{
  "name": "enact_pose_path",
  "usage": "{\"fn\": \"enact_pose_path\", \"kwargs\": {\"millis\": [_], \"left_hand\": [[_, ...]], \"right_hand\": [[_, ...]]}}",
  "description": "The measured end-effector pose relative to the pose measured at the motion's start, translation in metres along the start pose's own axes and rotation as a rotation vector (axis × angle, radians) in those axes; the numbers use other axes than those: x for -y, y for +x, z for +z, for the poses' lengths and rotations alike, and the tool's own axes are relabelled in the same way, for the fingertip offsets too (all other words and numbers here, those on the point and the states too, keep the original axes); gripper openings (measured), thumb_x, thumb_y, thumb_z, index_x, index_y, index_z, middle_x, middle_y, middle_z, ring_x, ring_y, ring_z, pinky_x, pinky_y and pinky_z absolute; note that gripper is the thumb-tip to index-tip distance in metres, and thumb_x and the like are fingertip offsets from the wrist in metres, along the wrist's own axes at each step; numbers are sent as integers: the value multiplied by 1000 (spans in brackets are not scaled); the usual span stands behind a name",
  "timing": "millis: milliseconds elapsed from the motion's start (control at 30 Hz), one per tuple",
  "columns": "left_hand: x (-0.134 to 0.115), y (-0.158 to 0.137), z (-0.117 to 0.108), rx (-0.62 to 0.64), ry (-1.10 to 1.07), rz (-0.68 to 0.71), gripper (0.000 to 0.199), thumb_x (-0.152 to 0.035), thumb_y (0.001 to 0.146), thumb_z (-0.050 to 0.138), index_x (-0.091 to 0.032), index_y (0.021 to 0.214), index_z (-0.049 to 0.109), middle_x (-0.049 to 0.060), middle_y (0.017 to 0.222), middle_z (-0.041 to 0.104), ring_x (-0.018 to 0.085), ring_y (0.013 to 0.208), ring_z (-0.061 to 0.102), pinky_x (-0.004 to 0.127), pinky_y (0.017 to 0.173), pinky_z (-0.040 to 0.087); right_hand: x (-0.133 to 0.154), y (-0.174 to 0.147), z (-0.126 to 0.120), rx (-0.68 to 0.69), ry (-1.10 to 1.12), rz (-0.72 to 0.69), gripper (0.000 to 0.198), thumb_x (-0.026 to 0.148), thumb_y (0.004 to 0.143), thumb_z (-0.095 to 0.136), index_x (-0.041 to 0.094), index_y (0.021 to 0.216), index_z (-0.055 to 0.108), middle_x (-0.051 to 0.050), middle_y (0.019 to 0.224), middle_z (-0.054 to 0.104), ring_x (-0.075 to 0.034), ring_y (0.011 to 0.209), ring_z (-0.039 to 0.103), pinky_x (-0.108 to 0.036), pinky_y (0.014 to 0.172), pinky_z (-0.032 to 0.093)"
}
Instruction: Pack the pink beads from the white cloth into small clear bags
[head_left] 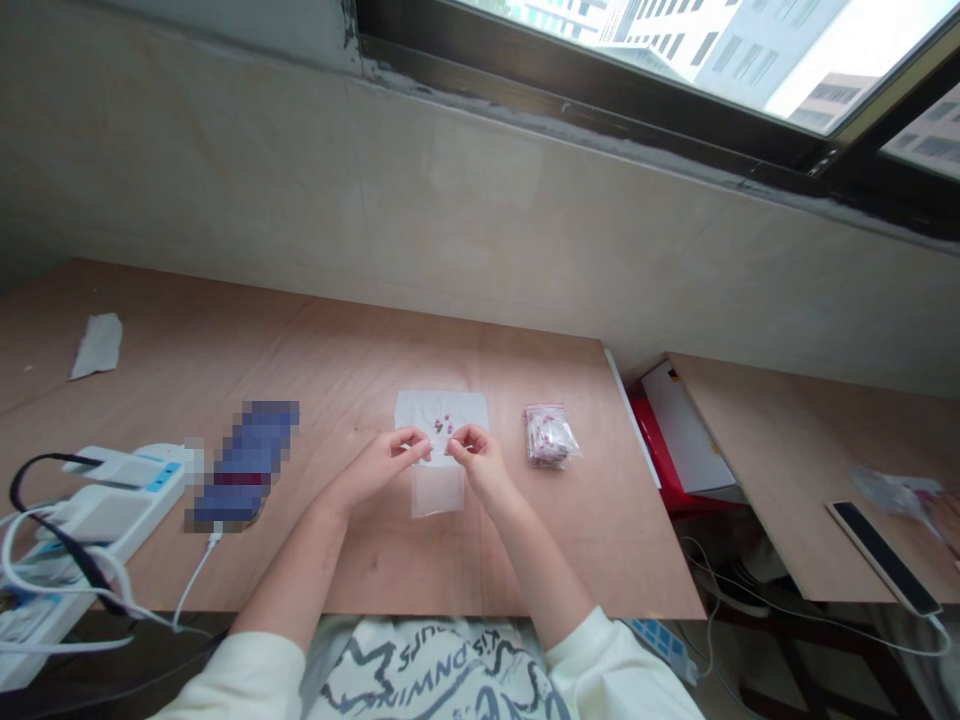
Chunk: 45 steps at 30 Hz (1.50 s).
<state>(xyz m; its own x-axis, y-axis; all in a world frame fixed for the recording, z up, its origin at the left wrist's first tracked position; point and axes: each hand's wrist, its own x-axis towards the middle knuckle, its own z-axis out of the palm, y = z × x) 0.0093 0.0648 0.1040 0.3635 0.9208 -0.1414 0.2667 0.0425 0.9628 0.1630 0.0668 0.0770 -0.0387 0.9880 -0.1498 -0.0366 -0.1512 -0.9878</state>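
Both my hands are over a white sheet (412, 408) on the wooden table. Thumb and fingers of my left hand (397, 452) are pinched together at its left side; whatever they hold is too small to make out. Across from it, my right hand (478, 458) is pinched too, its fingertips a short gap away, and its contents are equally unclear. Several small dark red pieces (448, 420) lie on the sheet just beyond my fingertips. Below the hands, a translucent square, maybe a small plastic bag (438, 495), lies flat on the table.
To the right lies a stack of small clear bags (549, 437) with red edges. A charging phone, pixelated (244, 470), and a power strip (127, 520) with cables are on the left. A paper scrap (98, 344) lies far left. A second table (795, 430) holds another phone (885, 557).
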Motion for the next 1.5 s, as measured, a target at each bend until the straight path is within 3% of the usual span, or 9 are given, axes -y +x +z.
{"fn": "enact_pose_path", "kwargs": {"millis": [233,433,667,900,1067,1300,1433,1500], "left_hand": [[-3,11,2,-32,72,36,23,-35,73,45,-15,69,55,-1,67,55,13,68,50,22,64,37],[1,10,-4,-72,44,-2,26,-38,73,44,-15,66,57,1,69,59,14,70,53,24,66,39],[8,7,-9,-139,93,-31,27,-39,70,48,-16,65,60,2,70,62,15,71,54,23,67,38],[10,10,-13,-150,93,-76,28,-41,68,51,-15,66,62,3,73,64,17,74,55,23,68,38],[7,13,-17,-131,79,-33,27,-39,69,49,-15,65,61,3,70,64,16,71,55,22,66,39],[14,20,-27,-255,40,-23,29,-42,69,48,-15,71,60,4,74,65,16,76,56,24,72,40],[39,22,-32,-375,87,-68,36,-45,72,40,-15,85,56,5,87,63,17,78,56,26,70,41],[54,20,-33,-382,157,-107,34,-44,72,39,-16,81,56,5,81,63,17,74,56,27,68,42]], "right_hand": [[4,4,8,74,107,62,17,32,58,60,17,59,51,1,59,56,-12,60,50,-25,63,35],[7,8,7,7,89,105,21,29,56,62,16,48,47,2,50,54,-10,53,45,-24,60,32],[4,6,-3,4,115,178,20,34,57,62,16,57,54,0,59,59,-10,54,46,-24,58,32],[12,8,-8,-35,159,149,17,26,55,63,16,48,51,1,53,57,-9,53,44,-23,59,31],[19,14,-4,-56,130,123,18,28,55,62,16,48,51,1,52,55,-8,50,41,-23,55,31],[1,8,6,95,113,242,24,37,53,63,15,56,54,-1,53,57,-8,46,43,-22,48,30],[-5,41,8,-72,32,175,17,33,54,59,16,55,56,2,48,53,-8,45,41,-22,47,29],[-3,73,9,-173,-36,141,16,33,56,56,17,56,56,2,51,55,-10,46,44,-22,47,30]]}}
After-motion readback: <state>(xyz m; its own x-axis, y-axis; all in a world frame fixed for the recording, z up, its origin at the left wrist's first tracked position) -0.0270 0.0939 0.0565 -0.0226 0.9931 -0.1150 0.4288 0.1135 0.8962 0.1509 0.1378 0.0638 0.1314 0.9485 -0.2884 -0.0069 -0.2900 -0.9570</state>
